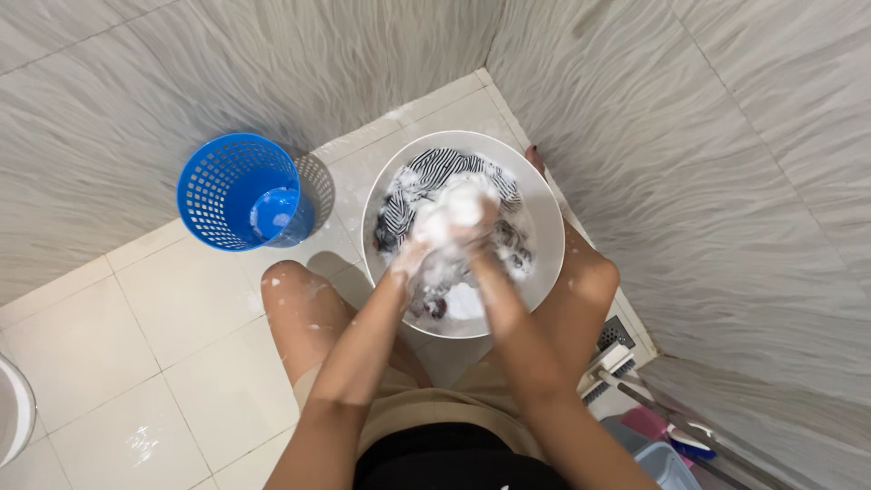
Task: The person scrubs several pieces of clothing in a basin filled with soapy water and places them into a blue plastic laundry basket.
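A white round basin (544,213) stands on the tiled floor between my knees, holding soapy water and a black-and-white striped garment (445,168). Both hands are over the basin's middle, covered in white foam. My left hand (419,243) and my right hand (476,227) are pressed together, each gripping a bunched, sudsy part of the wet cloth between them. The fingers are largely hidden by foam.
A blue perforated plastic basket (238,192) stands on the floor to the left of the basin. Grey tiled walls meet in a corner behind it. A scrubbing brush (606,367) and a floor drain lie at the right; a white object's edge (14,413) shows at far left.
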